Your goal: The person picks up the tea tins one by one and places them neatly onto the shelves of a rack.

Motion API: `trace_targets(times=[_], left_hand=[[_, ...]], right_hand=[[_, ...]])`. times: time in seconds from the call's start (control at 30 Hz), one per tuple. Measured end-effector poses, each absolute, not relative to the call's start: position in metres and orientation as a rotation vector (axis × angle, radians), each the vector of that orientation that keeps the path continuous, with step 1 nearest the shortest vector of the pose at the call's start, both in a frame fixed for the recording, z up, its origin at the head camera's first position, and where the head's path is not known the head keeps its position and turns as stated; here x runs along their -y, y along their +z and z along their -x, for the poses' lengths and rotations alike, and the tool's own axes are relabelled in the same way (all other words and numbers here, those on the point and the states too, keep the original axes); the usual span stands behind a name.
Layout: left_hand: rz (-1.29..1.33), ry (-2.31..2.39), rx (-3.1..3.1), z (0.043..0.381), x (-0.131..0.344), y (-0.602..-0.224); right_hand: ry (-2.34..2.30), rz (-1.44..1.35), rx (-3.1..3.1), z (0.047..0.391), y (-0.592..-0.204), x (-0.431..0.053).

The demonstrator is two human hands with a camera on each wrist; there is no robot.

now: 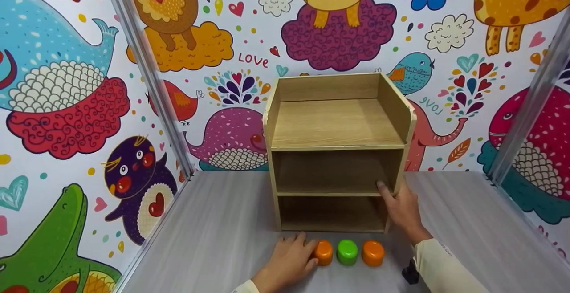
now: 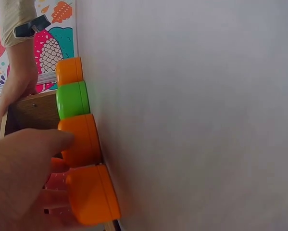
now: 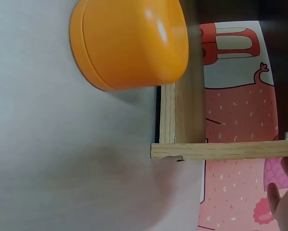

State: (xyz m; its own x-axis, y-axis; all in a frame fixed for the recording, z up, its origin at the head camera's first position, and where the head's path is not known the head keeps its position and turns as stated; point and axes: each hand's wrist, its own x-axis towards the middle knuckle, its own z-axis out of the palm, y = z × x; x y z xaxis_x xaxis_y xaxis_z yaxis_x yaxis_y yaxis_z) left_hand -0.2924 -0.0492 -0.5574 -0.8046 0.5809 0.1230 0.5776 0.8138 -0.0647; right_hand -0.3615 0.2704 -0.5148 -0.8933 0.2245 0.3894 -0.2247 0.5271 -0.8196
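A small wooden shelf unit (image 1: 338, 148) with an open-fronted body stands on the table. My right hand (image 1: 404, 208) grips its right side panel, thumb on the inner face and fingers outside. In front of the unit, small round plastic containers stand in a row: a right-hand orange one (image 1: 373, 254), a green one (image 1: 347, 252) and another orange one (image 1: 323, 253). My left hand (image 1: 289, 257) holds the leftmost orange container (image 2: 92, 195), which it mostly hides in the head view. The left thumb also lies against the neighbouring orange container (image 2: 80, 140).
The grey tabletop (image 1: 222, 221) extends to both sides of the shelf unit. Printed panels with cartoon animals (image 1: 338, 34) enclose the back and sides, joined by metal corner strips (image 1: 151, 77). A black clip-like device (image 1: 410, 271) sits by the right sleeve.
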Motion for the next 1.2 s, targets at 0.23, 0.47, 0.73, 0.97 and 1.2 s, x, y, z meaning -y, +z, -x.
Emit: trace_targets(times=[0.23,0.47,0.73,0.97,1.2], left_hand=[[0.911,0.071,2.845,0.292,0.056,-0.557],[0.906,0.087,2.823,0.291,0.065,-0.558],[0.887,0.082,2.812,0.293,0.071,-0.559],[0.895,0.096,2.795,0.295,0.073,-0.561],[0.896,0.068,2.832,0.297,0.072,-0.563]], right_hand=[[1.302,-0.027,2.317,0.365,-0.514,-0.274],[1.3,-0.007,2.336,0.364,-0.507,-0.276],[1.268,-0.014,2.358,0.366,-0.503,-0.277],[1.25,-0.022,2.341,0.368,-0.51,-0.28],[1.215,-0.025,2.305,0.37,-0.512,-0.279]])
